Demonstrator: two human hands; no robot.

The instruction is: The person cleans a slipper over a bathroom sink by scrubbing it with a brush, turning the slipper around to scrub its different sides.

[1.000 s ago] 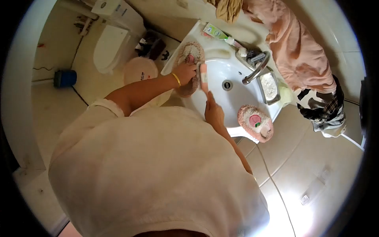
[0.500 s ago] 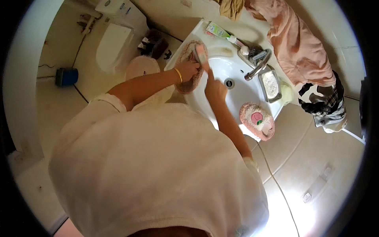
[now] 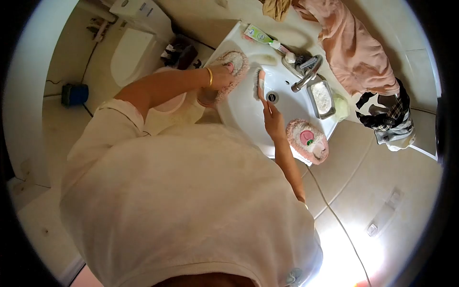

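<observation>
At the left rim of the white sink (image 3: 244, 112), my left hand (image 3: 221, 77) grips a fuzzy pink slipper (image 3: 237, 60) with a pale inner sole. Some of that slipper is hidden beneath the hand. My right hand (image 3: 274, 122) is closed round the handle of a scrub brush (image 3: 261, 85), which is over the basin, apart from the slipper, near the drain (image 3: 272, 97). A matching slipper (image 3: 318, 149) with a pink and green patch lies on the sink's right front edge.
Behind the basin are a faucet (image 3: 308, 73), a green tube (image 3: 257, 33) and a metal tray of white powder (image 3: 322, 99). Pink cloth (image 3: 356, 48) hangs at the back right. Left of the sink stand a toilet (image 3: 134, 55) and a pink basin (image 3: 174, 103).
My right hand has drawn the brush off the slipper, rightward and down over the basin. My left hand has shifted left and up on the slipper, whose inner sole now shows more.
</observation>
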